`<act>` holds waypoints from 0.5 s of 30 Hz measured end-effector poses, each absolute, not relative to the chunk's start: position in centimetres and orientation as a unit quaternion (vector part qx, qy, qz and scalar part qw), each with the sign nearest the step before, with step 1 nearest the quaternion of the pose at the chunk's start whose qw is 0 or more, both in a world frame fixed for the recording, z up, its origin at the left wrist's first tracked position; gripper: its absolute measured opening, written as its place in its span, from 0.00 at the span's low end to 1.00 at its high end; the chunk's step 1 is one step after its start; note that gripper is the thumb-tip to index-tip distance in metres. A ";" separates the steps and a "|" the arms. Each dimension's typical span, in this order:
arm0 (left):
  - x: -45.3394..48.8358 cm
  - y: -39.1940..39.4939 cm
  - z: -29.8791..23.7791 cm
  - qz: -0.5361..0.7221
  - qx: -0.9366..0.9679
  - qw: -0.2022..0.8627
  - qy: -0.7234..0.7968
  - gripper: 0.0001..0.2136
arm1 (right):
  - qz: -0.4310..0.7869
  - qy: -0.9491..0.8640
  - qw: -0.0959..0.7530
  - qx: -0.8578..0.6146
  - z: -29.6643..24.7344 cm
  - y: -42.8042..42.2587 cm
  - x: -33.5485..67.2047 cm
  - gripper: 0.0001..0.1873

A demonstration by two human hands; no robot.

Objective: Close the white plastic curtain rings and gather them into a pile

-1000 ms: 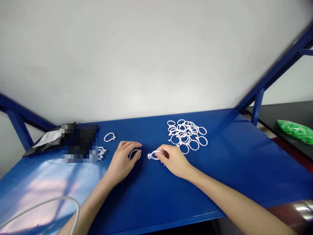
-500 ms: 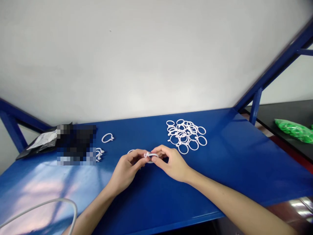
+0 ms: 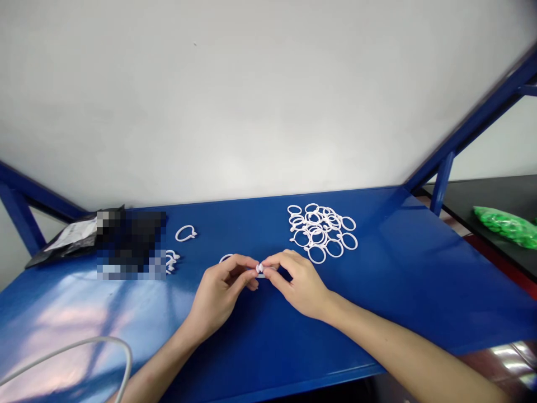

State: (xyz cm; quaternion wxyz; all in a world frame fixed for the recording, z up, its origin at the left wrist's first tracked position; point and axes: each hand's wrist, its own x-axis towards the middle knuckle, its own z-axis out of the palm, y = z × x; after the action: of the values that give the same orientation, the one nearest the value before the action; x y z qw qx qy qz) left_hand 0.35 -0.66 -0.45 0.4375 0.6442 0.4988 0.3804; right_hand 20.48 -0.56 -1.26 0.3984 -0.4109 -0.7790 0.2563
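My left hand [image 3: 221, 294] and my right hand [image 3: 298, 284] meet over the middle of the blue shelf [image 3: 377, 291]. Both pinch one small white plastic ring [image 3: 260, 269] between fingertips; most of the ring is hidden by my fingers. Just behind my left hand another white ring [image 3: 225, 258] lies flat. A pile of several white rings [image 3: 321, 230] sits behind my right hand. A single ring [image 3: 185, 233] lies further left.
A black bag with a white label [image 3: 79, 238] lies at the back left, beside a blurred patch and a few more white rings [image 3: 171, 261]. A grey cable [image 3: 75, 350] loops at the lower left. Green items [image 3: 505, 224] rest on a dark table at the right.
My left hand left the ring on the shelf and came right to meet my right hand. Both hands now pinch the ring that my right hand carried alone.
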 end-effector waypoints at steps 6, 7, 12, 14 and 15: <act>0.3 -0.9 -0.9 0.398 0.708 0.334 0.477 0.06 | 0.192 -0.823 0.368 -0.388 -1.1 -0.6 20.6 0.11; 0.3 -0.9 -1.0 0.405 0.721 0.313 0.467 0.06 | 0.186 -0.829 0.362 -0.385 -1.1 -0.6 20.6 0.12; 0.0 -1.1 -1.3 0.417 0.758 0.266 0.425 0.06 | 0.163 -0.846 0.333 -0.383 -0.9 -1.0 20.5 0.16; 0.0 -1.3 -1.3 0.420 0.766 0.254 0.416 0.06 | 0.155 -0.851 0.331 -0.377 -1.0 -1.3 20.5 0.17; 0.0 -1.4 -1.4 0.422 0.769 0.248 0.411 0.06 | 0.149 -0.854 0.331 -0.373 -1.1 -1.4 20.5 0.18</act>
State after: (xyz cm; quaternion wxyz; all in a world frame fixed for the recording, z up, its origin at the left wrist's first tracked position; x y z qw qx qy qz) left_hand -0.02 -1.40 -1.36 0.2477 0.7691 0.4113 0.4218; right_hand 20.51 -1.38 -1.13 0.3310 -0.3732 -0.8537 0.1494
